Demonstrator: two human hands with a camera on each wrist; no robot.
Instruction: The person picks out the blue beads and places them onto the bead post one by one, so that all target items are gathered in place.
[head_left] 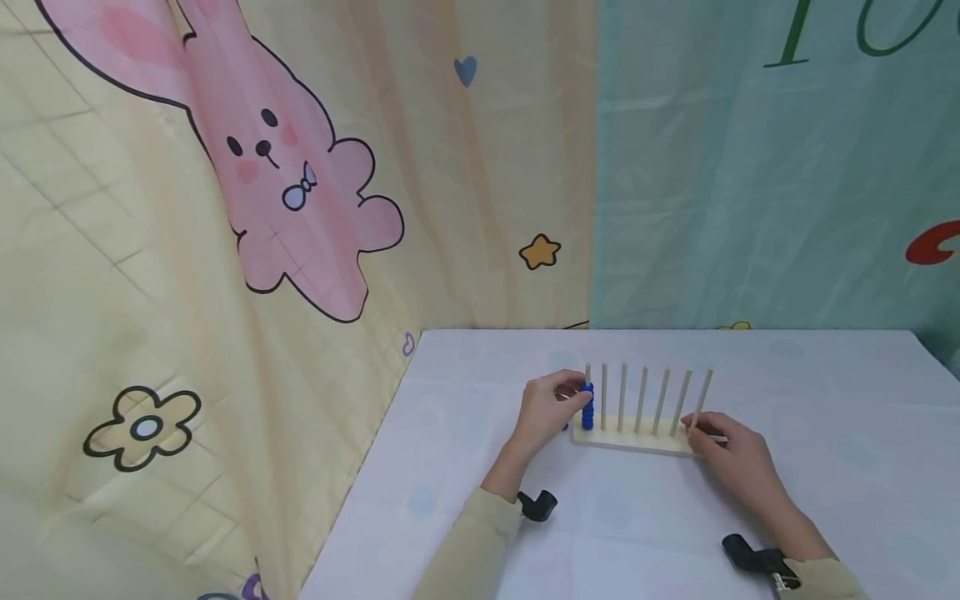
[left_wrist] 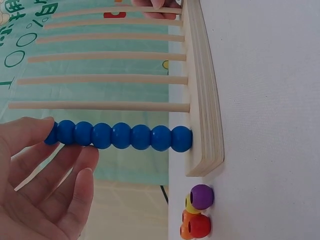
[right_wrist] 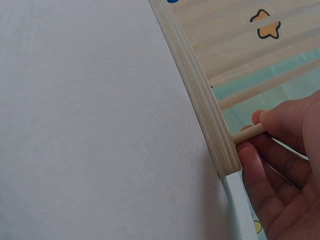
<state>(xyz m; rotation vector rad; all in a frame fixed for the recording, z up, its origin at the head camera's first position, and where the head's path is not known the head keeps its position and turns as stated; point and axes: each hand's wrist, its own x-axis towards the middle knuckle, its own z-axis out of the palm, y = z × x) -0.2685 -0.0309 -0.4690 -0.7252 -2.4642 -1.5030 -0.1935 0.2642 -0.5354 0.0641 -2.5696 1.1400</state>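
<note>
A pale wooden bead stand (head_left: 633, 444) with a row of upright pegs is on the white table. Blue beads (left_wrist: 121, 135) are stacked along its leftmost peg, the lowest against the base. My left hand (head_left: 542, 412) pinches the topmost blue bead (left_wrist: 52, 134) between thumb and fingers, below the peg's tip in the head view. At the other end, my right hand (head_left: 738, 457) holds the rightmost peg (right_wrist: 250, 133) low down, close to the base. The other pegs (left_wrist: 100, 106) carry no beads.
Just past the stand's left end lie loose beads: purple (left_wrist: 202, 197), yellow (left_wrist: 189, 204), orange (left_wrist: 188, 218) and red (left_wrist: 200, 227). In the head view my left hand mostly hides them. Printed curtains (head_left: 480, 183) hang behind the white table (head_left: 615, 517).
</note>
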